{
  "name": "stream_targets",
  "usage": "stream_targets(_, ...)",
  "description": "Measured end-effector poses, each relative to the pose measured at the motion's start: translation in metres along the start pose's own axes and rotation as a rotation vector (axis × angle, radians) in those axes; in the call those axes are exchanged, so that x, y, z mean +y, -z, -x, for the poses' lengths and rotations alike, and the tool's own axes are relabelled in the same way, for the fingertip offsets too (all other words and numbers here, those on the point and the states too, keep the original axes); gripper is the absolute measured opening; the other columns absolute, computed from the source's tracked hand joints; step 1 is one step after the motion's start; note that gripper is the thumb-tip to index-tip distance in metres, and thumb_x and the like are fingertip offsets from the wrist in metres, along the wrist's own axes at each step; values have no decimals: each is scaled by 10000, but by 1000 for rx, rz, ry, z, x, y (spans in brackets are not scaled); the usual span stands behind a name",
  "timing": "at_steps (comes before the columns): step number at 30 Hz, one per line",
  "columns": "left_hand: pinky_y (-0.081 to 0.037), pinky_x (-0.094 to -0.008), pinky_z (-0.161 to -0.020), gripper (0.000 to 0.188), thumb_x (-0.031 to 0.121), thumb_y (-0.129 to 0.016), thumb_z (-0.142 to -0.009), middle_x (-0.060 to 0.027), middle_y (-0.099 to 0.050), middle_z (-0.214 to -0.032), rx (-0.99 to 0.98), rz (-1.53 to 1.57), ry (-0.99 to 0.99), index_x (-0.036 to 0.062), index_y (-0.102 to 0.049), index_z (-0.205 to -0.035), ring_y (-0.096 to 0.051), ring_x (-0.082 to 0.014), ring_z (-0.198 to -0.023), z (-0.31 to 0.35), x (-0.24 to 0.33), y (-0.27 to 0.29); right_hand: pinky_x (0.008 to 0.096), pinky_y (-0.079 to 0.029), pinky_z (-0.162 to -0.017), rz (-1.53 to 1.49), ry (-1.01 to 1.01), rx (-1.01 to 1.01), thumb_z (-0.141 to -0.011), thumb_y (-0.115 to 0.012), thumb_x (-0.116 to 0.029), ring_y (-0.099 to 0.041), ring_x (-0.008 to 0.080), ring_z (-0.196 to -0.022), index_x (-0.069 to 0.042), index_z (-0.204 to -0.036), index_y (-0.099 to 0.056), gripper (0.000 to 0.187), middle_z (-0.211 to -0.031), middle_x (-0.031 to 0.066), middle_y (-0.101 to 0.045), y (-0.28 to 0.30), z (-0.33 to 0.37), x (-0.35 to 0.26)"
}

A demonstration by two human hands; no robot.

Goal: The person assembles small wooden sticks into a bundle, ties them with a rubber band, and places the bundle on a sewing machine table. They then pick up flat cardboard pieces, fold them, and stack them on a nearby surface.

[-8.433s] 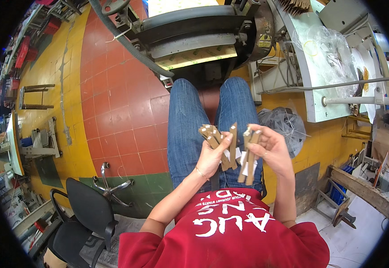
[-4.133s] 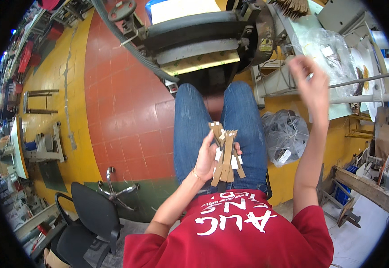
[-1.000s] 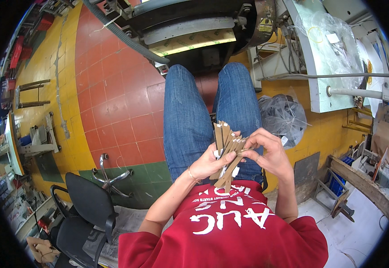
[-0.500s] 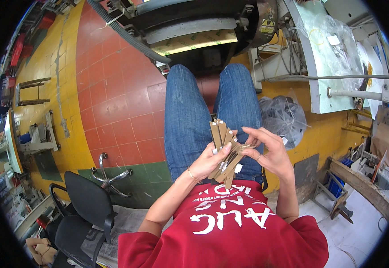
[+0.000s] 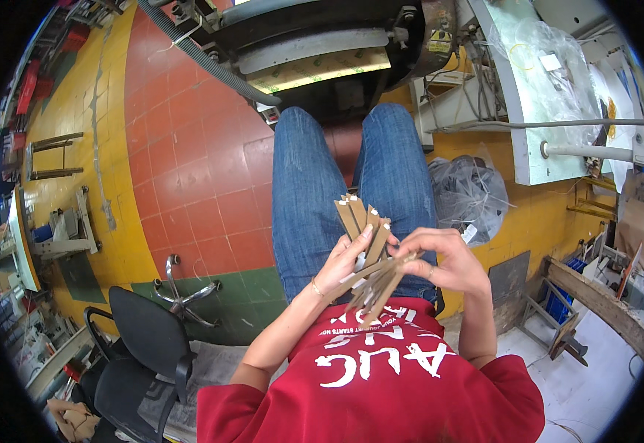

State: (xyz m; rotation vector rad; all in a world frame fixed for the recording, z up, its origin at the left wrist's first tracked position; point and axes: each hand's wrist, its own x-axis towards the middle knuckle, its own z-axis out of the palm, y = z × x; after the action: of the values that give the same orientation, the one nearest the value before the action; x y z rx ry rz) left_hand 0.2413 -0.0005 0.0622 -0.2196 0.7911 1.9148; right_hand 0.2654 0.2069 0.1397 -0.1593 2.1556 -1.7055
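Observation:
I sit with my jeans-clad legs under a machine. My left hand [image 5: 342,264] grips a fanned bundle of thin brown cardboard strips [image 5: 366,255] held upright over my lap. My right hand [image 5: 444,260] touches the same bundle from the right, its fingers pinching one strip that lies crosswise at about the middle of the bundle. Some strips show small white patches at their lower ends. My red shirt fills the bottom of the view.
A dark machine with a flat bed [image 5: 314,55] and a grey hose [image 5: 204,59] stands ahead of my knees. A black plastic bag [image 5: 470,196] lies to the right, a black office chair [image 5: 145,347] to the left. The floor has red and yellow tiles.
4.1 s ago my right hand was raised toward the right bench; it has come back to the bundle and now pinches a strip. The left hand keeps holding the bundle.

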Motion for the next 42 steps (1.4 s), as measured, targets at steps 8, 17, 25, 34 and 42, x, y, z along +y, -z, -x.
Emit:
stream_targets(8, -436, -278, -973, 431, 301, -394, -1020, -83, -526, -1259, 123, -163, -61, 30, -405, -1355, -524, -133, -1147, 7, 2, -16, 311, -508, -681, 83, -194, 200, -825, -709, -163, -654, 211, -771, 1, -988, -672, 234, -885, 115, -678, -10, -6, 1)
stream_targets(17, -511, -262, -827, 426, 351, -353, -1018, -71, -616, -1070, -23, -226, 67, 33, -472, -1277, -618, -122, -926, 6, 9, -7, 295, -495, -752, 189, -7, 230, -765, -750, -133, -635, 195, -850, -13, -935, -685, 218, -971, 93, -665, -7, -7, -7)
stream_targets(25, -512, -293, -840, 438, 362, -336, -1021, -83, -610, -1090, 26, -83, 21, 29, -464, -1275, -618, -133, -938, 1, 4, -8, 340, -483, -857, 265, 14, 236, -767, -739, -119, -665, 233, -901, -34, -920, -692, 181, -965, 84, -691, -8, -9, -10)
stream_targets(34, -503, -327, -864, 515, 464, -269, -1010, -74, -565, -1068, -85, -11, -7, 80, -407, -1325, -583, -161, -971, -1, 9, -4, 311, -523, -757, -148, 96, -39, -766, -758, -153, -667, 209, -867, -16, -1007, -672, 290, -923, 90, -684, 6, 4, -22)
stream_targets(42, -468, -314, -958, 658, 528, -158, -998, -130, -537, -1251, -198, -284, 51, 48, -294, -1428, -556, -173, -1124, 9, 11, -21, 286, -489, -780, 100, -21, 199, -785, -741, -131, -633, 165, -865, -7, -1210, -596, 466, -919, 78, -658, 4, -13, -19)
